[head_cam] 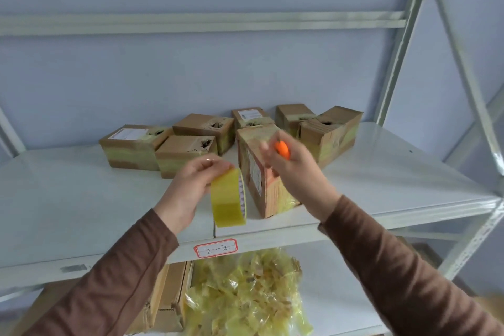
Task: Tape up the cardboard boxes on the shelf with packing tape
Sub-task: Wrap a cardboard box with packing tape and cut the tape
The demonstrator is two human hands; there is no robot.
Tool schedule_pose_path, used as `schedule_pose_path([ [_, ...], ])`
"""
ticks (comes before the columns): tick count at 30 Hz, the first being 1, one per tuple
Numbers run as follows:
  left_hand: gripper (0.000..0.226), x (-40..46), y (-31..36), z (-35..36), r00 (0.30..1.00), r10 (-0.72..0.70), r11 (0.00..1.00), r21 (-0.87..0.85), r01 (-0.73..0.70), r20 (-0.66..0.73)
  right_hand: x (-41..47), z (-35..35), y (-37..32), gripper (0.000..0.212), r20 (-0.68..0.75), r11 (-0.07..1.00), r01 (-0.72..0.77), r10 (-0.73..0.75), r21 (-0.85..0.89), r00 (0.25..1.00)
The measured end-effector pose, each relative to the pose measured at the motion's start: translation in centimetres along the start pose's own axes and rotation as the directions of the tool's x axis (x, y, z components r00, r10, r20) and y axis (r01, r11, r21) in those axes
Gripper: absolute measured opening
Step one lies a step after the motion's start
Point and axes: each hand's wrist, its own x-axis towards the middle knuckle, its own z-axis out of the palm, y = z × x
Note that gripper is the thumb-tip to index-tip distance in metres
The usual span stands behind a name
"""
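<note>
My left hand (191,183) grips a roll of yellowish packing tape (228,198) above the front of the white shelf (68,199). My right hand (289,163) is blurred and holds a small orange tool (282,149) in its curled fingers, raised in front of a cardboard box (266,188) standing tilted on end near the shelf's front. That box carries a white label and yellowish tape bands. Several more taped cardboard boxes (185,154) sit further back on the shelf.
A red-bordered label (215,248) is stuck to the shelf's front edge. On the lower shelf lie a heap of crumpled yellow tape scraps (245,294) and more cardboard boxes (163,300). Metal uprights and diagonal braces (463,68) stand at the right.
</note>
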Motion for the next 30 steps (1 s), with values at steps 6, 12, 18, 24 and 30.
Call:
schedule_pose_path([
  [6,0.019,2.0,1.2,2.7,0.999,-0.008,0.997,-0.075,0.005,-0.038,-6.5,1.7,3.0,0.068,0.259,0.978,-0.037,-0.018,0.208,0.966],
  [12,0.017,3.9,2.9,4.4,0.997,0.078,0.994,0.078,-0.077,-0.012,-6.4,-0.6,1.7,0.062,0.144,0.995,0.010,-0.024,0.100,0.989],
  [18,0.023,10.7,7.2,5.1,0.977,0.124,0.990,-0.042,-0.133,-0.173,-7.2,-3.9,0.0,0.032,0.336,0.941,-0.230,0.140,0.247,0.932],
  [24,0.024,18.1,6.2,5.1,0.981,0.053,0.997,0.071,-0.040,-0.188,-7.6,-7.5,0.5,0.038,0.251,0.919,-0.296,0.231,0.260,0.940],
  [30,0.018,21.7,2.5,4.9,0.991,-0.044,0.973,0.219,0.070,-0.123,-6.2,-8.9,1.2,0.031,0.131,0.909,-0.334,0.311,0.249,0.942],
])
